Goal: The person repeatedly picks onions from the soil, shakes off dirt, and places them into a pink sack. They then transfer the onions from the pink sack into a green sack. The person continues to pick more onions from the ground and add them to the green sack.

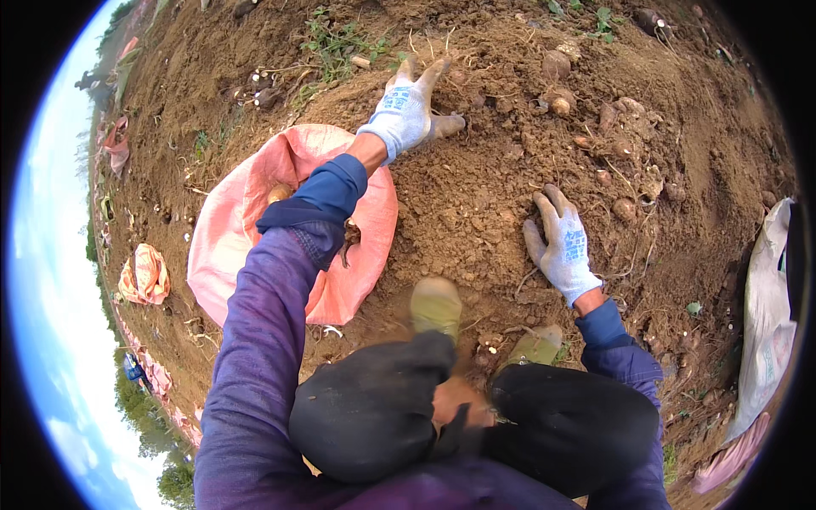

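Observation:
My left hand (pixel 414 108), in a pale knitted glove with dirty fingertips, is spread over the loose brown soil (pixel 459 210), just beyond the rim of a pink woven sack (pixel 357 287). My left forearm crosses above the sack's wide mouth. Inside, partly hidden by the sleeve, a roundish tuber (pixel 279 193) shows. My right hand (pixel 561 245), in a matching glove, has its fingers apart close to the ground, with nothing seen in it. Several soil-covered tubers lie ahead and to the right, among them one with a pale end (pixel 561 106) and a small round one (pixel 624 208).
My boots (pixel 436 306) stand on the soil close below the hands. A white woven sack (pixel 762 325) lies at the far right. A crumpled orange-pink sack (pixel 145 275) sits at the left. Green weeds (pixel 338 44) and cut stalks lie at the top.

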{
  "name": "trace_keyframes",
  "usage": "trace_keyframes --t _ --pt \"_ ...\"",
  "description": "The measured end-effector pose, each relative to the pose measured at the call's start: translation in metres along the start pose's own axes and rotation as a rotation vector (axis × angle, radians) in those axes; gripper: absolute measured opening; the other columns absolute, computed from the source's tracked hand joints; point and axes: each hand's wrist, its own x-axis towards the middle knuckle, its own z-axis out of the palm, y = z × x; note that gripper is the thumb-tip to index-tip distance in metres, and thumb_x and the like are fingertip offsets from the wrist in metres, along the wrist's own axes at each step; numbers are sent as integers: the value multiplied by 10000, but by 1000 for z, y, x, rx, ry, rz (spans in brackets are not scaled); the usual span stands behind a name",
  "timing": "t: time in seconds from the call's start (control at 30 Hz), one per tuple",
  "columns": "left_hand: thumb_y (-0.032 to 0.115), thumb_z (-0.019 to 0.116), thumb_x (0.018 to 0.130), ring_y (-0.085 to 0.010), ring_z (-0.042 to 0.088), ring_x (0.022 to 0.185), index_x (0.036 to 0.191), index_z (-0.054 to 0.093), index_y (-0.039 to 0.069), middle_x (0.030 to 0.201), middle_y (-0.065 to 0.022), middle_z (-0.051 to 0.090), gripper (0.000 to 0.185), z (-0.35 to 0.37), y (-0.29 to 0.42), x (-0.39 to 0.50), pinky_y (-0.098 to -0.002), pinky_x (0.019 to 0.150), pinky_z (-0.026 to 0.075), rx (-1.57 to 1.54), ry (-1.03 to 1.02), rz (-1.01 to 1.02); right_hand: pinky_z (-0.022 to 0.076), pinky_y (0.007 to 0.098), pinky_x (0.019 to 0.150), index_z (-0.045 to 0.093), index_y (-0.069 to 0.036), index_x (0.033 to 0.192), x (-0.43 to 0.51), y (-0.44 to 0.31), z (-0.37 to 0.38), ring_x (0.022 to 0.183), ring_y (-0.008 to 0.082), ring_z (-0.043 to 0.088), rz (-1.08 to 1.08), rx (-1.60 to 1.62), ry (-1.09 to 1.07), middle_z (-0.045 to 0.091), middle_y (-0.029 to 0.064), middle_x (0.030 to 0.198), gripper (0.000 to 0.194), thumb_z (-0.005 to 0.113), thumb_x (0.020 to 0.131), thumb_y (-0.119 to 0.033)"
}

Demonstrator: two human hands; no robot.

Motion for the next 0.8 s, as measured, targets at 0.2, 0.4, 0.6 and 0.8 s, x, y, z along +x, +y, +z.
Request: trace_keyframes --t 0.2,0.4,0.6,0.8 --pt "284 949 868 -391 739 1170 1649 406 80 1442 -329 639 972 35 -24 89 -499 921 671 -640 -318 -280 532 529 1071 601 5 1396 -18 3 -6 1283 483 614 122 179 34 613 266 1429 469 760 977 -133" --pt "319 1036 740 -274 647 1314 1488 586 -51 1432 -215 675 949 37 -39 44 -401 1106 536 -719 -169 -308 592 430 965 635 19 1377 -23 -7 -35 1127 367 716 325 453 89 686 223 1290 424 757 990 -104" --pt "277 969 675 -394 572 1280 1279 684 57 1247 -179 653 703 21 62 -68 -480 1072 513 -192 72 181 606 383 981 552 -4 1551 7 -15 -43 1170 245 719 423 659 81 686 189 1385 603 762 1035 -236" --pt "195 957 749 -412 653 1117 1078 715 123 1279 -179 642 415 43 131 -127 -505 939 559 -368 40 461 568 396 1055 529 -17 1567 57 -10 -40 1268 243 688 348 645 -49 708 225 1383 734 825 980 -346"
